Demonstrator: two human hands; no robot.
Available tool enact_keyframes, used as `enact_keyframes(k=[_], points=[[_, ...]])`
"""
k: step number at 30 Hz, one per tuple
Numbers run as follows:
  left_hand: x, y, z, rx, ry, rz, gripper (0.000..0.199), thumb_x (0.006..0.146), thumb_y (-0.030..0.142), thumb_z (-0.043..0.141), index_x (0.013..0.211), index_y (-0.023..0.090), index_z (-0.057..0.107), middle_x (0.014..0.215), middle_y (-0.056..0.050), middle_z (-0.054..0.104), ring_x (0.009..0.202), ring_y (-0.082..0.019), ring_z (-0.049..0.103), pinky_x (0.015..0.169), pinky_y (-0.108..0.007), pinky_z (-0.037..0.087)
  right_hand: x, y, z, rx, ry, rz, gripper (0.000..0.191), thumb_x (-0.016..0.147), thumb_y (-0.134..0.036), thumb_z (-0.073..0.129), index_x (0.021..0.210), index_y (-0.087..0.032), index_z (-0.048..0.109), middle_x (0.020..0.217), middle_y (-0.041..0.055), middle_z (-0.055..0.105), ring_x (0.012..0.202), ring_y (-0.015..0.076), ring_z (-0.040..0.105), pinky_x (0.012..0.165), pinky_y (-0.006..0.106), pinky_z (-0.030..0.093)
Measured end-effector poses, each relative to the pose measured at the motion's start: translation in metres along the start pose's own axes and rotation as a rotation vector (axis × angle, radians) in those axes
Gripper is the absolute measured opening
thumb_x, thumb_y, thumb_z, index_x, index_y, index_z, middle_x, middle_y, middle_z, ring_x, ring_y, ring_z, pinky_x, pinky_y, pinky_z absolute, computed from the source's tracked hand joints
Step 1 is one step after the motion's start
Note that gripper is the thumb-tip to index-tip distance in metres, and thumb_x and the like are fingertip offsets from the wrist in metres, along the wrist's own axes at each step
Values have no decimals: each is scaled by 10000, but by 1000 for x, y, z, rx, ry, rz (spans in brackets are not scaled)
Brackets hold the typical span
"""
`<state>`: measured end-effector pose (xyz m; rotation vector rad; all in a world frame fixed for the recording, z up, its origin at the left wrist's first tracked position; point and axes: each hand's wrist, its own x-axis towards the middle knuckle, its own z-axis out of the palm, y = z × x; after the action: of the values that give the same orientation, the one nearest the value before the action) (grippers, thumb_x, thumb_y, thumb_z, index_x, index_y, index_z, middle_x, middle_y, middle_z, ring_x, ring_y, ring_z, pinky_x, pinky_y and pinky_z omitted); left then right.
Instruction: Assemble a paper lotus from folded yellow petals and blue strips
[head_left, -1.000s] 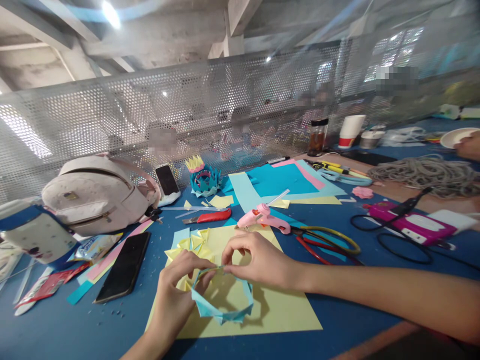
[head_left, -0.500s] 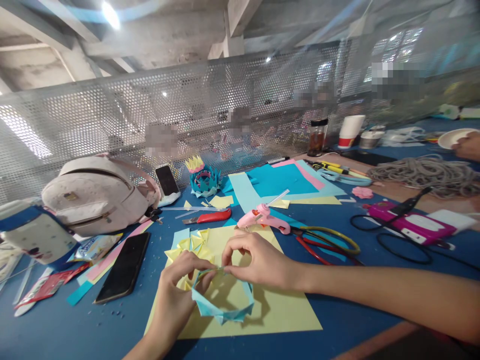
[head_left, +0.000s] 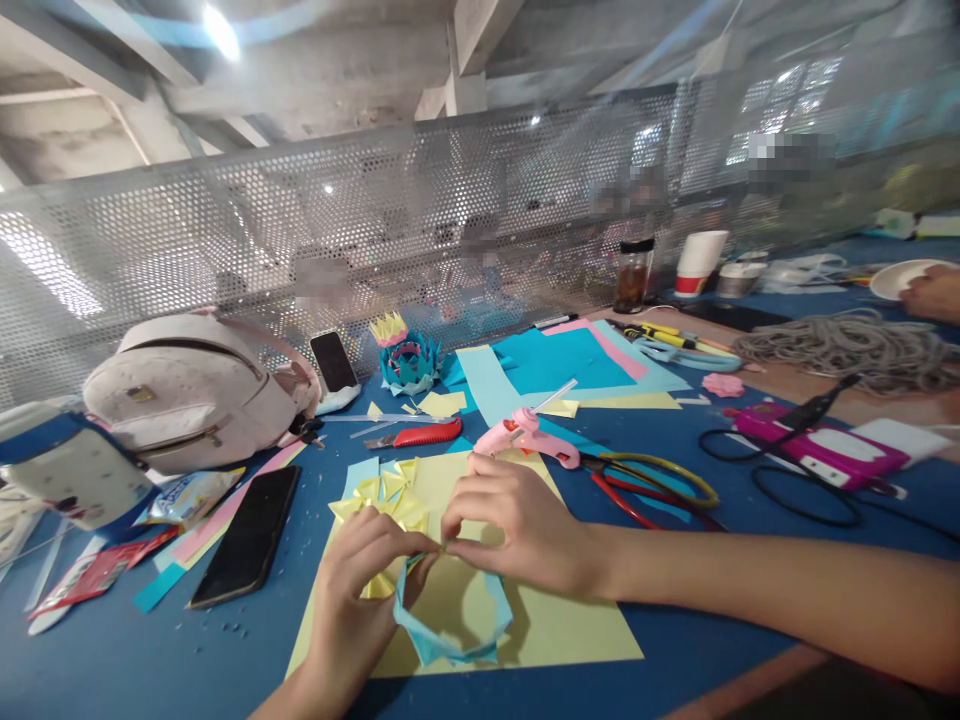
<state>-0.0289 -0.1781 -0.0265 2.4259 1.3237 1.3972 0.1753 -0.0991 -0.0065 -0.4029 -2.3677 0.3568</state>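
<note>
A light-blue folded paper ring (head_left: 450, 648) with pointed edges hangs just over a yellow paper sheet (head_left: 570, 620). My left hand (head_left: 367, 570) pinches its far side from the left. My right hand (head_left: 517, 520) pinches the same spot from the right, so the fingertips of both meet and hide the join. Behind the left hand lie yellow folded paper pieces (head_left: 401, 490). A pink glue gun (head_left: 517, 432) lies just beyond my right hand, close to scissors (head_left: 660, 480) with red and yellow handles. A red utility knife (head_left: 427, 433) rests to the left of the glue gun.
A finished-looking blue, pink and yellow paper piece (head_left: 409, 360) stands by the perforated screen (head_left: 300, 230). Leftward are a backpack (head_left: 202, 390), a tumbler (head_left: 75, 465) and a dark phone (head_left: 247, 540). A magenta power strip (head_left: 832, 455) with cables and coiled grey rope (head_left: 862, 350) lie right. Another person's hand (head_left: 934, 295) holds a white bowl.
The paper ring has shifted slightly down and right and tilted a little. Both hands have drawn closer together at the pinched spot, the fingers of the right hand bending lower.
</note>
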Motion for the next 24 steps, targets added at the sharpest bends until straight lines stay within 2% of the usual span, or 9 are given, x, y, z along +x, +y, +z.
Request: enact_keyframes(k=[6, 14, 18, 20, 22, 24], points=[[-1, 3, -1, 83, -16, 93, 199, 828, 62, 679, 936, 230, 670, 672, 12, 608, 629, -155, 515, 604, -297, 336, -2, 0, 0, -29, 8, -65, 84, 860, -235, 673, 792, -187, 673, 737, -11, 663, 737, 154, 470, 691, 288, 331], [-1, 2, -2, 123, -23, 95, 199, 837, 71, 671, 944, 239, 660, 679, 11, 613, 633, -160, 520, 615, -305, 332, -1, 1, 0, -135, 9, -154, 165, 929, -319, 605, 848, -185, 660, 822, 13, 657, 758, 163, 448, 705, 298, 331], [-3, 2, -1, 100, -39, 101, 255, 828, 71, 672, 1006, 250, 635, 734, 9, 636, 669, -167, 531, 638, -300, 356, -1, 0, 0, -173, 22, -184, 164, 942, -287, 579, 837, -189, 657, 820, 20, 644, 753, 165, 451, 689, 300, 327], [-3, 0, -1, 67, -39, 34, 337, 824, 51, 636, 1092, 251, 602, 856, -14, 654, 762, -182, 551, 688, -299, 391, 0, 1, -2, -174, 53, -195, 175, 940, -255, 575, 796, -185, 645, 770, 17, 629, 736, 164, 453, 657, 298, 321], [-2, -2, -1, 19, -14, -96, 371, 817, 50, 592, 1130, 247, 571, 948, -33, 631, 826, -190, 549, 726, -294, 417, 1, 2, -5, -226, 107, -238, 204, 943, -220, 557, 759, -175, 631, 725, 20, 613, 709, 162, 447, 628, 300, 313], [0, -5, -2, -81, 24, -266, 275, 842, 115, 568, 1090, 234, 562, 934, -32, 605, 814, -184, 548, 725, -282, 437, 2, 3, -9, -331, 166, -323, 223, 943, -169, 532, 741, -165, 626, 702, 27, 605, 676, 160, 433, 611, 308, 308]])
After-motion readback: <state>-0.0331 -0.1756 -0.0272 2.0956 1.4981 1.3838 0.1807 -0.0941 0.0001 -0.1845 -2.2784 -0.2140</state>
